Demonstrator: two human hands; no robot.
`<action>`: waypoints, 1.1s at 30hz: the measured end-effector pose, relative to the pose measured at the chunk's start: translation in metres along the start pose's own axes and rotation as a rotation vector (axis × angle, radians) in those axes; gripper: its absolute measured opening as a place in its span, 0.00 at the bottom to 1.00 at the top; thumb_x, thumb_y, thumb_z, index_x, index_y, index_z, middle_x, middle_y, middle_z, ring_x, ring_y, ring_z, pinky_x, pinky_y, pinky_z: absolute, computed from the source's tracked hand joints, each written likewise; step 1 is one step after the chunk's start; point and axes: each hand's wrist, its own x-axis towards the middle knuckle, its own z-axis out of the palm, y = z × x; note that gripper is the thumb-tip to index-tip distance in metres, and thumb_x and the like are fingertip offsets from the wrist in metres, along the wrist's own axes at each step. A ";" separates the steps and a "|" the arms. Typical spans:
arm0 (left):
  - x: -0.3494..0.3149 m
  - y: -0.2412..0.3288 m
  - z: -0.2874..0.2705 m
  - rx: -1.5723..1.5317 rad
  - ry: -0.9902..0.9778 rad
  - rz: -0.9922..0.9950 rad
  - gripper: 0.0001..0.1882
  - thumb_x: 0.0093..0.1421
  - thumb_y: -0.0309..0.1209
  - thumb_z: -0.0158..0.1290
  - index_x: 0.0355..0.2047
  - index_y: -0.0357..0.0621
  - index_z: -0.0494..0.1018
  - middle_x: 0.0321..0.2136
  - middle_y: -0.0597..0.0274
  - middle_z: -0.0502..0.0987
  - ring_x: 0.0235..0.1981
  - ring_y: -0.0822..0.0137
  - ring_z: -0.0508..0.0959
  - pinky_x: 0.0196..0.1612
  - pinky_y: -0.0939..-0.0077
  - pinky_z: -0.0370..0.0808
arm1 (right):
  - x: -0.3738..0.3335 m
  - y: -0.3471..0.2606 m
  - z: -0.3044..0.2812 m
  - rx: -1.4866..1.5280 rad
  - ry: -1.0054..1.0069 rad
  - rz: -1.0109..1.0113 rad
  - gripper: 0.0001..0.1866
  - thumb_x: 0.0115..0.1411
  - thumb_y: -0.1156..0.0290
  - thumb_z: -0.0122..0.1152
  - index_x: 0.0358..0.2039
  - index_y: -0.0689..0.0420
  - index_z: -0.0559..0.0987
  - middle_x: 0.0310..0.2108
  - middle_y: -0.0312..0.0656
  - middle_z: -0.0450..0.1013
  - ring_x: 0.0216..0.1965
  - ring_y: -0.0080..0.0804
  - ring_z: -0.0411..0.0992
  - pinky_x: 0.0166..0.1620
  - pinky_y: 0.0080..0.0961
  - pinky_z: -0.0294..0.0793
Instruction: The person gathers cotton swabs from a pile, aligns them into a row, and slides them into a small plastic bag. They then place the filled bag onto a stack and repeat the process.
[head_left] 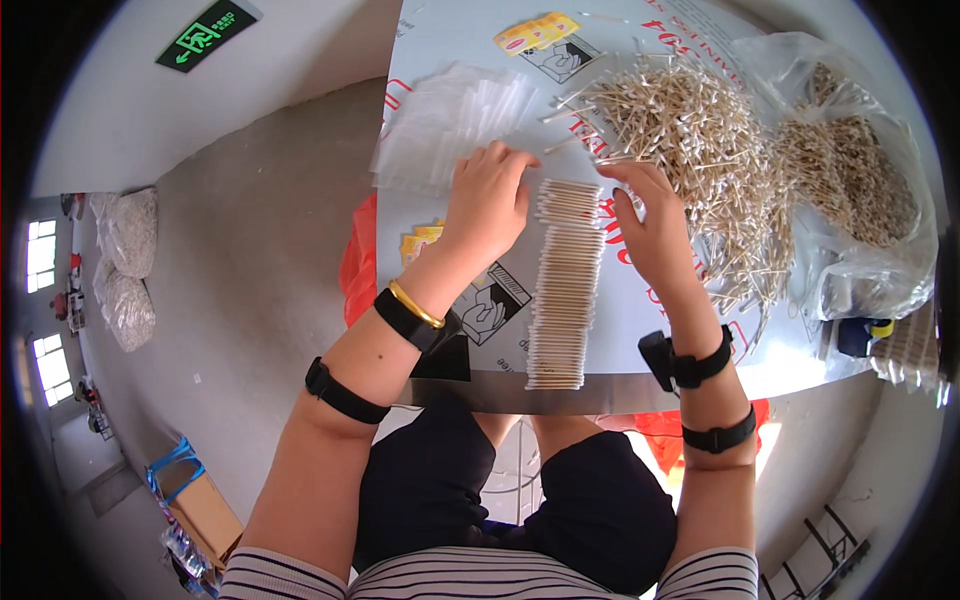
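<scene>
A long column of cotton swabs (566, 290), laid side by side crosswise, runs from the table's near edge toward its middle. Just left of its far end is my left hand (487, 205), fingers bent and apart, nothing visible in it. On the other side, my right hand (652, 220) curves toward the same end, thumb and forefinger spread with a gap between them. Behind and right of that hand lies a large loose heap of cotton swabs (690, 130). A stack of clear plastic bags (450, 115) lies beyond my left hand.
A clear bag of swabs (850, 180) bulges at the table's right side. Yellow cards (540, 33) lie at the far edge, and more yellow cards (420, 240) sit beside my left wrist. Red plastic (360, 265) hangs at the table's left edge. A cardboard box (207, 515) stands on the floor.
</scene>
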 end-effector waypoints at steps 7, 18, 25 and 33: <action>-0.021 0.007 -0.004 -0.167 -0.053 0.027 0.25 0.62 0.21 0.55 0.61 0.37 0.70 0.61 0.46 0.72 0.65 0.47 0.70 0.69 0.47 0.63 | -0.035 0.008 0.010 0.704 0.064 0.329 0.24 0.74 0.73 0.43 0.67 0.66 0.70 0.66 0.47 0.70 0.69 0.35 0.65 0.71 0.31 0.60; -0.056 0.014 0.015 0.348 -0.213 0.047 0.54 0.72 0.66 0.37 0.74 0.23 0.49 0.78 0.38 0.45 0.80 0.47 0.39 0.78 0.41 0.32 | -0.036 0.012 0.040 0.726 0.024 0.207 0.33 0.76 0.62 0.37 0.78 0.63 0.52 0.80 0.49 0.46 0.80 0.41 0.41 0.78 0.36 0.41; -0.055 0.018 0.024 0.291 -0.157 0.057 0.55 0.70 0.68 0.38 0.73 0.21 0.51 0.76 0.33 0.49 0.79 0.44 0.45 0.77 0.39 0.34 | -0.043 0.017 0.037 0.455 0.048 0.124 0.31 0.80 0.60 0.38 0.77 0.63 0.53 0.79 0.52 0.49 0.80 0.43 0.44 0.78 0.36 0.43; -0.054 0.016 0.020 0.326 -0.205 0.043 0.55 0.71 0.68 0.34 0.74 0.22 0.47 0.76 0.34 0.47 0.79 0.45 0.44 0.78 0.41 0.33 | -0.041 0.025 -0.001 0.624 0.107 0.279 0.31 0.80 0.55 0.35 0.74 0.63 0.62 0.74 0.53 0.59 0.76 0.41 0.55 0.76 0.36 0.50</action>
